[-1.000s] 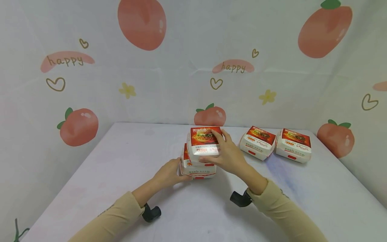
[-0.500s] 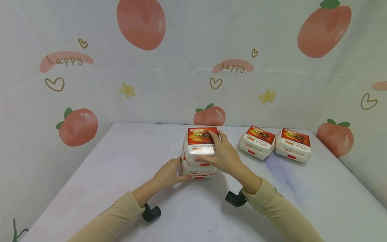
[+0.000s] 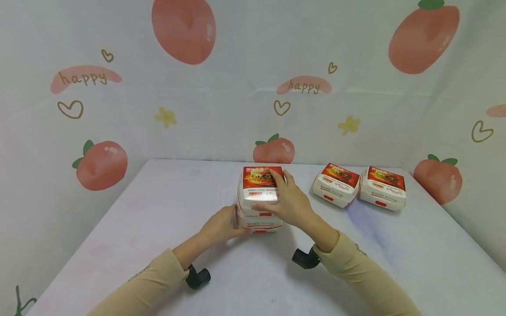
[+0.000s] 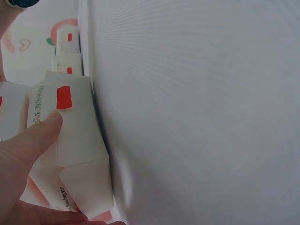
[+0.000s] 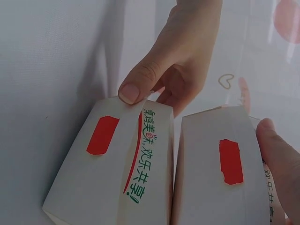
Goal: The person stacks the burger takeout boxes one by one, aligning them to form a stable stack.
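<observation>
Two white and red paper burger boxes are stacked one on the other in the middle of the table. My right hand (image 3: 294, 202) holds the upper burger box (image 3: 258, 197), its thumb along the front and fingers over the printed lid. Below it, my left hand (image 3: 219, 226) grips the lower burger box (image 3: 262, 224) at its left side. In the left wrist view my left thumb presses the front of that lower box near its red sticker (image 4: 64, 97). The right wrist view shows the upper box's front with a red sticker (image 5: 231, 161), the right thumb (image 5: 279, 154) beside it.
Two more burger boxes, one (image 3: 336, 185) beside the other (image 3: 383, 188), sit at the table's back right. A fruit-printed curtain (image 3: 221, 96) hangs behind the white table (image 3: 158, 188). Black wrist-worn pieces (image 3: 198, 278) hang under both sleeves.
My right hand has moved the upper burger box left and slightly down, so it lines up more evenly over the lower one. The left hand has stayed in place.
</observation>
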The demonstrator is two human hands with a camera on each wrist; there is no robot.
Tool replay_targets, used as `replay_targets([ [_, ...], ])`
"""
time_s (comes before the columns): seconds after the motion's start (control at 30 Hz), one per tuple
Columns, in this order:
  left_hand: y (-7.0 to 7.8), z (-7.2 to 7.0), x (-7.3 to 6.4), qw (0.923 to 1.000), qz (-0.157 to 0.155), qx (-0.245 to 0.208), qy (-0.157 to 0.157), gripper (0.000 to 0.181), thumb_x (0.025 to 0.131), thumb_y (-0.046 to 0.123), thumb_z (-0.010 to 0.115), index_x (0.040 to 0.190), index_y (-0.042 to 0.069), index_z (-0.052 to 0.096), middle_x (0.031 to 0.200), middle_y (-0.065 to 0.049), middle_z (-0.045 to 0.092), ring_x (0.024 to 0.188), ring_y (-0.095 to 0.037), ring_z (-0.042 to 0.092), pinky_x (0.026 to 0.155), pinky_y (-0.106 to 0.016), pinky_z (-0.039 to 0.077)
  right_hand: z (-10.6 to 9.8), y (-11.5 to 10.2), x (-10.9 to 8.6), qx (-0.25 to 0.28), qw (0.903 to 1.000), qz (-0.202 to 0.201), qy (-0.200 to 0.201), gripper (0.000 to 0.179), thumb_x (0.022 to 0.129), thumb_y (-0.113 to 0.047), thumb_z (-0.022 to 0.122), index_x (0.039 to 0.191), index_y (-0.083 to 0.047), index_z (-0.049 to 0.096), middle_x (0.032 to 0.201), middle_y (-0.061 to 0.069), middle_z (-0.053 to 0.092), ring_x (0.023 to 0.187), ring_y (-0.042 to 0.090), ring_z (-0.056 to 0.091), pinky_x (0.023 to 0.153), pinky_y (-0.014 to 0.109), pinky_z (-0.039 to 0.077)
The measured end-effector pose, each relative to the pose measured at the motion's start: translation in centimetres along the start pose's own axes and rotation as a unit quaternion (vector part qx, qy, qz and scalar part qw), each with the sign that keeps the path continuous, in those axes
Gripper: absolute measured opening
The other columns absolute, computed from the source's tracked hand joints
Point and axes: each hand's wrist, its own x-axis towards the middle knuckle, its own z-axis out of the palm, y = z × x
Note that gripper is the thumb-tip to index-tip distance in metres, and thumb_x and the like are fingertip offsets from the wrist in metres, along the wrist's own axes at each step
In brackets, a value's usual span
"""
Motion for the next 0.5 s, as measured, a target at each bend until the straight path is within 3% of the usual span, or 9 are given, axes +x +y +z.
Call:
replay_targets([
  [0.5, -0.05, 0.17, 0.12, 0.9999, -0.003, 0.007, 0.007, 0.076, 0.072, 0.038, 0.079, 0.128, -0.002, 0.047, 0.123, -0.018, 0.058, 0.116, -0.03, 0.055, 0.097, -0.047, 0.047, 0.26, -0.38, -0.01, -0.007, 0.9999, -0.003, 0.011, 0.099, 0.069, -0.066, 0.068, 0.145, -0.015, 0.029, 0.146, 0.021, 0.029, 0.112, 0.037, 0.056, 0.081, 0.045, 0.053],
])
